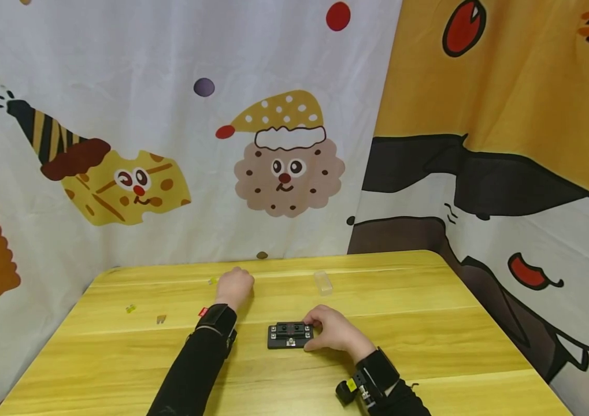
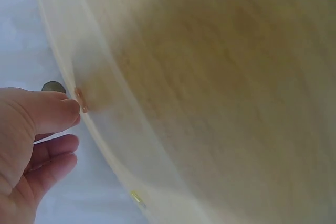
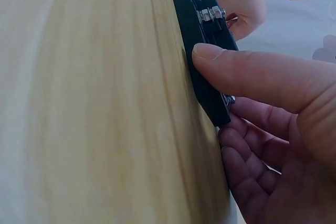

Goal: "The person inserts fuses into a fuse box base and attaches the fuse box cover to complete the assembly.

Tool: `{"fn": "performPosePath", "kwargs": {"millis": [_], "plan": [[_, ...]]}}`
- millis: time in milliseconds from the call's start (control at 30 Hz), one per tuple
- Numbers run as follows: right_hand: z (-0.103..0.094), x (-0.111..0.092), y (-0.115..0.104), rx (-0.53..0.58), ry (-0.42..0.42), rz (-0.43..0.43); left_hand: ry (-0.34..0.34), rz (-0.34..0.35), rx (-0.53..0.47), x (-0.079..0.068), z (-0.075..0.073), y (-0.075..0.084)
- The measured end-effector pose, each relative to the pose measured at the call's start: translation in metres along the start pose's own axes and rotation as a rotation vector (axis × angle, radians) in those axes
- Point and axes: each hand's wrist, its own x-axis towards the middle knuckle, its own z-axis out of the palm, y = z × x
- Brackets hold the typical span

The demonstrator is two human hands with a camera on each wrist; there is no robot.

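My right hand (image 1: 333, 332) holds the right end of a black fuse block (image 1: 290, 342) on the table, thumb along its near edge. Silver bolts and nuts (image 3: 211, 14) stick up from the block in the right wrist view. Farther back, my left hand (image 1: 234, 287) is bent down close over the table. At its thumb tip shows a small orange-brown piece (image 2: 81, 100); I cannot tell whether it is pinched. The index finger is hidden behind the thumb, and the other fingers curl loosely. Left of that hand lies a small yellow piece (image 2: 137, 198).
Left on the wooden table (image 1: 408, 312) lie a yellow-green piece (image 1: 130, 308), a brown two-pronged blade fuse (image 1: 161, 319) and a red piece (image 1: 203, 312) beside the left wrist. A clear plastic box (image 1: 323, 283) sits at the back. A printed curtain (image 1: 169, 46) hangs behind.
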Motion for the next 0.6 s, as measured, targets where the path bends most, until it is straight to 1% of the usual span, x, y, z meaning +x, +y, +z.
{"fn": "performPosePath", "kwargs": {"millis": [167,300,500,600], "plan": [[-0.0001,0.0004,-0.0001,0.005,-0.006,0.000,-0.002,0.023,0.050,0.0008,0.0040,0.0000],[-0.0004,0.0012,-0.0001,0.007,-0.008,0.002,-0.006,0.031,0.058,0.0014,0.0067,0.0000],[-0.0005,0.0005,-0.0001,0.017,-0.005,0.005,0.021,0.056,0.068,0.0009,0.0076,0.0012],[-0.0006,-0.0006,-0.0003,0.024,-0.002,0.004,0.022,0.065,0.063,0.0013,0.0087,0.0017]]}}
